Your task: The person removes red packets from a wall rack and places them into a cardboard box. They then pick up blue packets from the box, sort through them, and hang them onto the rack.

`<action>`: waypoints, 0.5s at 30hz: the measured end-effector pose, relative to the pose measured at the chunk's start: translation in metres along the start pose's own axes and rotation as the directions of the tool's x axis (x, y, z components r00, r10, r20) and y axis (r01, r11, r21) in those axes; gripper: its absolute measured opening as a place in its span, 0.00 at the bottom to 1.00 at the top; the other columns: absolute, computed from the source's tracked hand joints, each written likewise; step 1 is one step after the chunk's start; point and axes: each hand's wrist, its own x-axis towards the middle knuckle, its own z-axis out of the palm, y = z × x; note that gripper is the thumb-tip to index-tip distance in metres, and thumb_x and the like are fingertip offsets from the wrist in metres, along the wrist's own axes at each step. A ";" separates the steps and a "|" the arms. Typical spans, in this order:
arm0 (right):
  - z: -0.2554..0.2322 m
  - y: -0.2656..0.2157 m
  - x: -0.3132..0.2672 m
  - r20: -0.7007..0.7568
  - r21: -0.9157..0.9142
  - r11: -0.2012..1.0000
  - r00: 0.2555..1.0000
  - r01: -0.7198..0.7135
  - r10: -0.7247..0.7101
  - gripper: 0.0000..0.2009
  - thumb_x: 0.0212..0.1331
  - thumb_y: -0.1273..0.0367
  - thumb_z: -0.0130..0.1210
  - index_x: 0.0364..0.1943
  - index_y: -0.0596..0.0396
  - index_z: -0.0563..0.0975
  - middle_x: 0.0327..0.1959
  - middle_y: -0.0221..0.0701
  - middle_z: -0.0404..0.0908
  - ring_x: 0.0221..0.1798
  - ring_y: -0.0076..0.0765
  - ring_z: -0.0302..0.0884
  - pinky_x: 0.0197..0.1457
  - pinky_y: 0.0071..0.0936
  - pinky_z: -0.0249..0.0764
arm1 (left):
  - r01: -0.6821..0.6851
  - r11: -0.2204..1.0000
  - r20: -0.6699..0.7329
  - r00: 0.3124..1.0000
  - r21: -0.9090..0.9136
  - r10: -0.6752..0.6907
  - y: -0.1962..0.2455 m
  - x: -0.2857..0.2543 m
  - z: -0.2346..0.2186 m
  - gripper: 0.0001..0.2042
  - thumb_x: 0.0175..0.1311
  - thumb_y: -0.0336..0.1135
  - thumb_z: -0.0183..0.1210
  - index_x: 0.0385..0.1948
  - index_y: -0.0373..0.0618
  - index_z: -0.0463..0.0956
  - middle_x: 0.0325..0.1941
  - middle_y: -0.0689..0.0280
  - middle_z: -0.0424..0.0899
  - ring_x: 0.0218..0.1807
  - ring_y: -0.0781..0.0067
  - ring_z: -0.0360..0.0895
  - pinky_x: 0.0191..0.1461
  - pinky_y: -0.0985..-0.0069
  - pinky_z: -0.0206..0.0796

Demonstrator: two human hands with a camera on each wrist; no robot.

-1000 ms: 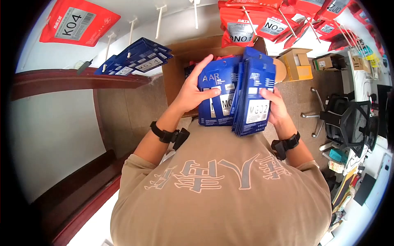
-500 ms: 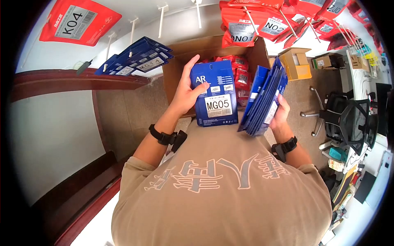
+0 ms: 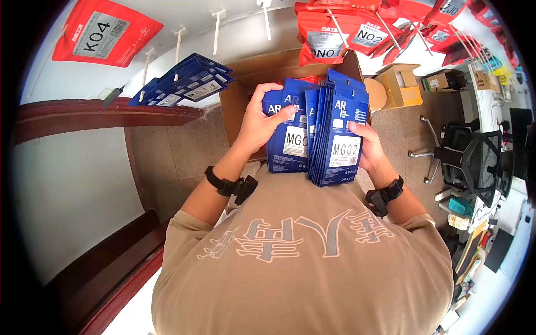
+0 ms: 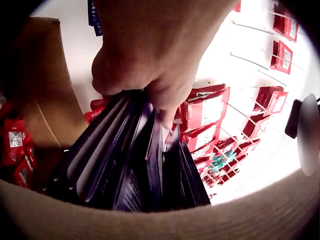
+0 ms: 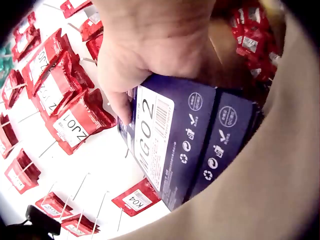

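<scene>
My left hand point(image 3: 258, 125) grips a few flat blue packets point(image 3: 286, 159) by their left edge, thumb across the front one. Its label begins "MG0"; the rest is covered. Against these stands a thicker stack of blue packets point(image 3: 339, 120), held by my right hand point(image 3: 369, 148) with the thumb on the front. "MG02" is printed on that stack's white label point(image 5: 156, 125). In the left wrist view the packets point(image 4: 100, 160) show edge-on, fanned slightly apart below my left hand point(image 4: 145, 60). Both lots are upright in front of the shirt.
Behind the packets is an open cardboard box point(image 3: 240, 70), with red pouches point(image 5: 251, 42) inside. More red pouches point(image 3: 329, 33) and blue packets point(image 3: 184, 84) hang from wall hooks. A smaller carton point(image 3: 405, 89) and an office chair point(image 3: 469, 162) stand to the right.
Half a second ago the right-hand stack was tilted away, with the MG05 packet fully showing in my left hand. Now the stack is turned to face me and meets the left-hand packets.
</scene>
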 end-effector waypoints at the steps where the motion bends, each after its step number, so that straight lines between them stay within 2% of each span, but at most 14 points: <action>1: -0.002 0.001 0.001 0.006 0.005 1.000 1.000 0.019 -0.020 0.21 0.59 0.70 0.60 0.56 0.60 0.72 0.49 0.38 0.83 0.49 0.38 0.84 0.56 0.37 0.80 | 0.012 1.000 0.011 1.000 0.001 -0.012 -0.001 0.000 -0.003 0.22 0.62 0.23 0.63 0.57 0.46 0.66 0.45 0.66 0.79 0.45 0.79 0.77 0.50 0.78 0.73; 3: -0.009 0.003 0.002 0.013 0.007 0.999 0.999 0.038 -0.038 0.21 0.59 0.69 0.60 0.57 0.60 0.72 0.50 0.39 0.83 0.50 0.39 0.83 0.58 0.38 0.79 | 0.001 0.999 0.015 1.000 -0.033 -0.001 -0.005 0.000 -0.010 0.22 0.63 0.23 0.61 0.57 0.47 0.65 0.46 0.67 0.78 0.46 0.79 0.76 0.50 0.78 0.72; 5: -0.019 0.006 -0.001 -0.018 0.177 0.983 0.999 0.042 -0.039 0.23 0.60 0.67 0.60 0.58 0.60 0.71 0.51 0.40 0.82 0.52 0.42 0.82 0.61 0.42 0.77 | -0.008 0.998 0.020 1.000 -0.066 0.010 -0.006 -0.002 -0.016 0.21 0.65 0.24 0.59 0.58 0.47 0.65 0.46 0.67 0.77 0.47 0.79 0.75 0.51 0.78 0.71; 7: -0.027 0.006 -0.005 -0.020 0.191 0.974 0.993 0.119 -0.118 0.27 0.59 0.61 0.59 0.60 0.61 0.70 0.53 0.43 0.81 0.54 0.47 0.81 0.63 0.46 0.74 | 0.023 0.991 0.042 0.999 -0.130 -0.017 -0.004 -0.007 -0.020 0.21 0.65 0.22 0.56 0.59 0.47 0.64 0.48 0.66 0.76 0.50 0.79 0.74 0.53 0.78 0.70; 9: -0.042 0.006 -0.009 -0.057 0.264 0.949 0.985 0.172 -0.162 0.28 0.58 0.58 0.59 0.60 0.61 0.71 0.53 0.45 0.81 0.53 0.49 0.81 0.62 0.46 0.75 | 0.029 0.995 0.012 1.000 -0.098 -0.028 -0.003 -0.009 -0.019 0.23 0.64 0.19 0.56 0.60 0.47 0.64 0.49 0.65 0.75 0.50 0.77 0.74 0.55 0.76 0.70; 10: -0.052 0.006 -0.011 -0.030 0.282 0.943 0.984 0.179 -0.178 0.28 0.58 0.59 0.59 0.60 0.61 0.71 0.53 0.45 0.81 0.52 0.49 0.81 0.62 0.46 0.76 | 0.016 0.995 -0.004 1.000 -0.097 -0.016 -0.006 -0.010 -0.019 0.25 0.62 0.19 0.57 0.60 0.47 0.63 0.51 0.65 0.75 0.51 0.76 0.74 0.56 0.75 0.70; 11: -0.062 0.007 -0.011 -0.001 0.231 0.948 0.975 0.218 -0.224 0.30 0.60 0.55 0.55 0.63 0.59 0.69 0.57 0.44 0.78 0.56 0.50 0.79 0.62 0.48 0.75 | 0.002 0.995 -0.018 1.000 -0.095 -0.004 -0.007 -0.010 -0.019 0.26 0.61 0.18 0.58 0.61 0.47 0.62 0.52 0.64 0.75 0.52 0.76 0.74 0.58 0.74 0.70; 14: -0.072 0.011 -0.017 0.069 0.179 0.977 0.989 0.115 -0.129 0.39 0.52 0.54 0.61 0.66 0.61 0.65 0.66 0.44 0.69 0.59 0.54 0.77 0.62 0.51 0.75 | 0.017 0.992 -0.050 0.998 -0.123 -0.023 -0.008 -0.010 -0.017 0.28 0.59 0.18 0.62 0.61 0.46 0.60 0.52 0.63 0.74 0.52 0.75 0.75 0.57 0.74 0.72; 15: -0.070 0.014 -0.018 0.114 0.195 0.978 0.989 0.075 -0.099 0.39 0.49 0.54 0.63 0.64 0.63 0.67 0.62 0.45 0.74 0.58 0.53 0.78 0.63 0.50 0.75 | 0.017 0.992 -0.046 0.999 -0.123 -0.023 -0.008 -0.010 -0.016 0.28 0.59 0.18 0.62 0.61 0.46 0.60 0.52 0.63 0.74 0.52 0.75 0.75 0.57 0.74 0.72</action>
